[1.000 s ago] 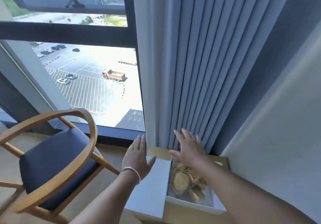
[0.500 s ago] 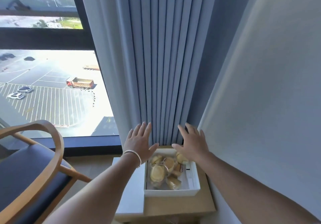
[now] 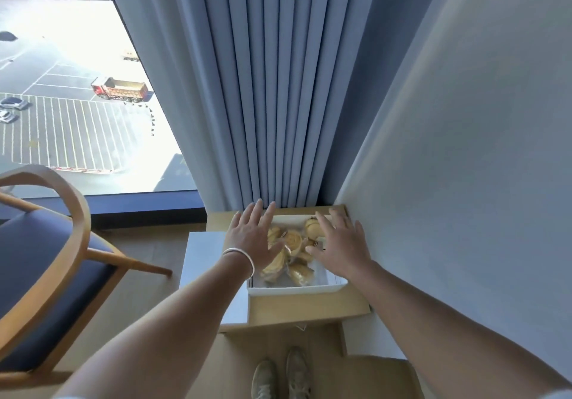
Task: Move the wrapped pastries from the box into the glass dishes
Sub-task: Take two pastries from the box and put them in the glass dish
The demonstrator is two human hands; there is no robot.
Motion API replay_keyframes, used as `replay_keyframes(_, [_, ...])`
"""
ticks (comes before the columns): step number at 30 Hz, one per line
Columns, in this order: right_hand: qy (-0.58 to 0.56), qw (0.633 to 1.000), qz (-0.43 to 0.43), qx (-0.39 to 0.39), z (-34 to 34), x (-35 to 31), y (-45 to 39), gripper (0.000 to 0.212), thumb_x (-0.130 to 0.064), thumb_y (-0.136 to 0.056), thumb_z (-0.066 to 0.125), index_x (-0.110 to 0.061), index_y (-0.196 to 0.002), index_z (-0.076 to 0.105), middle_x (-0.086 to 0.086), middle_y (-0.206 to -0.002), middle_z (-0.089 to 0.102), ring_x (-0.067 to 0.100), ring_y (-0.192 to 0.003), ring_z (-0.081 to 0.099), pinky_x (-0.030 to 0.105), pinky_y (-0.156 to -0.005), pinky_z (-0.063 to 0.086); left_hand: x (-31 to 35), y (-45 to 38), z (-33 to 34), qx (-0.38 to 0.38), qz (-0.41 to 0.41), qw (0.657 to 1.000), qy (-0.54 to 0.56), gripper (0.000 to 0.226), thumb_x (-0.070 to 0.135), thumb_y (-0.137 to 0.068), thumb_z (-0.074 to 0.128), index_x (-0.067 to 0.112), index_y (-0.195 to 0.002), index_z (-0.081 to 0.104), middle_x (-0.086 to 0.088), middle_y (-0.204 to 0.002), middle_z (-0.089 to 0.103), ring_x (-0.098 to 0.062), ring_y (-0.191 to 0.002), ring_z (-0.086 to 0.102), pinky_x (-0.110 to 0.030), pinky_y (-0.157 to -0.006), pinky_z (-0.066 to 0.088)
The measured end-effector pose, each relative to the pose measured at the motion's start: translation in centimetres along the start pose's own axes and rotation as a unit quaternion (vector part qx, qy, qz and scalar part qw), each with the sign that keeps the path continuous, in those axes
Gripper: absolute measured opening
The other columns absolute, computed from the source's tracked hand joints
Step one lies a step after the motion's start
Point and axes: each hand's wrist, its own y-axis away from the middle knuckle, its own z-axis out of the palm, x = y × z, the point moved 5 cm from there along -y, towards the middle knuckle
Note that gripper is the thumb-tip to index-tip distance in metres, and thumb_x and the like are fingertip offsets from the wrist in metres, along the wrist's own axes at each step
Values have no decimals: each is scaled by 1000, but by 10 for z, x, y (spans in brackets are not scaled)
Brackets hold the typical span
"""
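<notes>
The wrapped pastries [image 3: 289, 253] lie heaped in clear film inside a white box [image 3: 297, 290], which sits on a small wooden worktop [image 3: 309, 307] in the corner between the blue curtain [image 3: 272, 89] and the wall [image 3: 464, 151]. The box lid [image 3: 204, 262] lies flat just left of the box, overhanging the worktop edge. In the head view, both hands reach over the open box. The left hand [image 3: 252, 241], with a bracelet [image 3: 240, 258] at its wrist, has its fingers straight and spread, holding nothing, above the box's left side. The right hand [image 3: 340, 244] has its fingers likewise spread and holds nothing, above the right side. A wooden chair [image 3: 46, 259] with a dark seat stands to the left by the window [image 3: 77, 89]. Two shoes [image 3: 281, 374] show on the floor below.
</notes>
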Motion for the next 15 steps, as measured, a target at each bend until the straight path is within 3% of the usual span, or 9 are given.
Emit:
replay_keyframes(6, [9, 999, -1, -40, 58, 20, -24, 84, -63, -87, 52, -28, -154, 14, 6, -163, 6, 26, -148, 9, 52, -116, 11, 0, -12, 68, -60, -6, 998, 26, 86, 66, -88, 38, 25, -152, -4, -5, -162, 1, -23, -147, 1, -43, -119, 11])
replay_keyframes(15, [52, 997, -37, -51, 149, 55, -91, 86, -58, -85, 57, -24, -153, 17, 9, -162, 7, 30, -148, 4, 50, -116, 20, 0, -43, 185, -122, -13, 991, 51, 89, 59, -87, 49, 34, -151, -6, -6, -161, 1, -28, -147, 1, -44, -118, 19])
